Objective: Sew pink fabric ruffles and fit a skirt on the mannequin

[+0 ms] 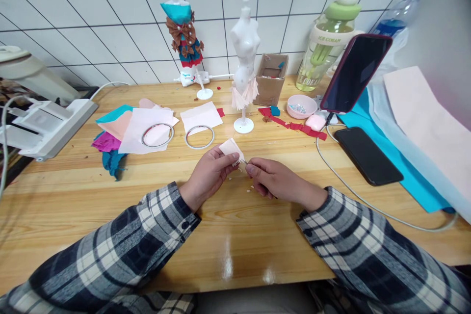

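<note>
My left hand (209,172) pinches a small pale pink piece of paper (230,149) with a fringed edge, held just above the wooden table (228,235). My right hand (274,181) is closed in a pinch right beside that fringed edge; what its fingertips hold is too small to make out. Tiny paper scraps lie on the table under the hands. Behind them stands a white doll mannequin (245,54) wearing a pale fringed skirt. A second mannequin (184,34) further left wears a teal, brown and red dress.
Coloured paper sheets (125,130) and two wire rings (199,136) lie at the left. A small cardboard box (271,78), pink bowl (301,106), green bottle (327,39), propped phone (355,72) and flat phone (368,155) with a cable sit right. A white machine (44,122) stands far left.
</note>
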The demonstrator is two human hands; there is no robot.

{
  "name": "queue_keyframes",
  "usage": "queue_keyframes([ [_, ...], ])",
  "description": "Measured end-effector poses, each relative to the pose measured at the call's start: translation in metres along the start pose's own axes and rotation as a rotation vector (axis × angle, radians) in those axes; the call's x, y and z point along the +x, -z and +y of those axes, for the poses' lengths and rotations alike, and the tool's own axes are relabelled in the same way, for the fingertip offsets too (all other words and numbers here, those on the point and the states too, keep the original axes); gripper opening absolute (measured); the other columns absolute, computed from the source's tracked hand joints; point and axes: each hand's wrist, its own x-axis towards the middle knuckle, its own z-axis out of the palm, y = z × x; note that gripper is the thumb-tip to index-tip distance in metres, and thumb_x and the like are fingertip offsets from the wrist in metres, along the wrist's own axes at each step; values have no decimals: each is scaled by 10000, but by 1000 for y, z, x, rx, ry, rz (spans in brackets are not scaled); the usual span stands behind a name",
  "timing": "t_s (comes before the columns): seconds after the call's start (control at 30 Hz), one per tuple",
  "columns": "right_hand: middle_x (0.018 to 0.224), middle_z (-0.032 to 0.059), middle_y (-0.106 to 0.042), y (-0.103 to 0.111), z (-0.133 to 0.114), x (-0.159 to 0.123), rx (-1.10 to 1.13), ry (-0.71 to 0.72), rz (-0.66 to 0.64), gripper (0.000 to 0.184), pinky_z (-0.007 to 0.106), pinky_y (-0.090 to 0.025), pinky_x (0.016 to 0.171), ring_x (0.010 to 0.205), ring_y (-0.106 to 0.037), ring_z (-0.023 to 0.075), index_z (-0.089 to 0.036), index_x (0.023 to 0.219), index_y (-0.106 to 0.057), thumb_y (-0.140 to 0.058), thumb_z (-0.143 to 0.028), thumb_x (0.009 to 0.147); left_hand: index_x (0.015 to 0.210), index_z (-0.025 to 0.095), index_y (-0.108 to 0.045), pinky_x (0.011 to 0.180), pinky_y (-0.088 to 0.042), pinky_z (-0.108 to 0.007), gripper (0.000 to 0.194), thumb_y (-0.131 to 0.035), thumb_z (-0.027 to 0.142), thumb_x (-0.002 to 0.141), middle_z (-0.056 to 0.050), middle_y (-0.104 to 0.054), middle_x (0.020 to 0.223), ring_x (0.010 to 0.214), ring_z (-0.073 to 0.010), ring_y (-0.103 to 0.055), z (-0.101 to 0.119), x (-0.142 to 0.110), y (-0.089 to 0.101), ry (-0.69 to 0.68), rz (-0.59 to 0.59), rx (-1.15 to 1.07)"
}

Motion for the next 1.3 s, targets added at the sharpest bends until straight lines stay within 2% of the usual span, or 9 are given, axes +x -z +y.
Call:
queue_keyframes([
  [0.5,522,-65,-490,0,1,1,4,20,7,326,200,-347,458,440,-438,76,-202,784,-459,-360,-458,960,853,122,-680,677,-496,-182,133,-737,141,735,-16,-692,797,710,-87,-606,0,0,0,4,-31,17],
  [1.03,512,-70,-458,1,1,1,-18,23,12,350,208,-340,463,451,-446,82,-202,759,-449,-357,-474,959,861,123,-673,671,-496,-185,170,-752,141,712,-23,-696,814,709,-94,-613,0,0,-1,23,4,11],
  [1.13,504,-64,-487,0,2,1,-22,21,15,362,200,-351,455,439,-453,80,-203,753,-446,-344,-480,963,891,130,-669,661,-493,-177,200,-754,136,710,-18,-694,838,711,-87,-610,0,0,0,15,26,-1],
  [1.3,587,-27,-624,-2,7,1,-7,0,-34,372,201,-397,435,429,-522,92,-208,863,-473,-306,-524,963,832,125,-655,666,-493,-188,172,-764,166,705,-13,-686,787,691,-90,-611,0,-1,1,3,22,-2],
])
